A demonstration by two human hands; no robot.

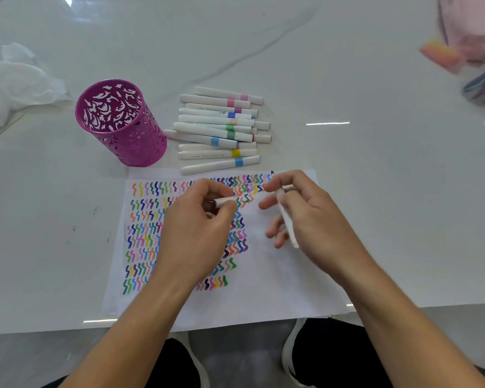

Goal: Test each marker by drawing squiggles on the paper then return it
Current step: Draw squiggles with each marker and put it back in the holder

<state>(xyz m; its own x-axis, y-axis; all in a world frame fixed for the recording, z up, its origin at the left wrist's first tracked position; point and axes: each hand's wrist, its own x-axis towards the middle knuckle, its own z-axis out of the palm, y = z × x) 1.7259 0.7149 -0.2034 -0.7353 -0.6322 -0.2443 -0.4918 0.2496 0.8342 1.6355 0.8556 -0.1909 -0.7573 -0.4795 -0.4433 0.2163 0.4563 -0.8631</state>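
White marble-patterned table [347, 79], seen from above. Near its front edge, a white sheet of paper [277, 281], left half filled with rows of small squiggles in many colours, right half mostly blank.

Two bare forearms reaching in across the paper's near edge, both hands raised over its upper middle. Left hand [199, 222] over the paper's squiggled half, back of the hand up, fingers curled in, thumb and forefinger pinching a short white cap [225, 202] pointing right. Right hand [308, 211] over the paper's blank half, beside the left hand but apart from it, thumb and forefinger pinching a white marker [287, 224], other fingers loosely spread beneath. Marker slanted, dark tip toward the paper's far edge, back end toward its near edge. Small gap between cap and marker.

Beyond the paper's far left corner, an upright purple cup [123, 127] of cut-out metal. Just beyond the paper's far edge, a loose heap of spare markers [216, 127], white, capped, with coloured bands, lying roughly parallel to that edge. Well beyond the paper's left side, crumpled white tissue [14, 79].
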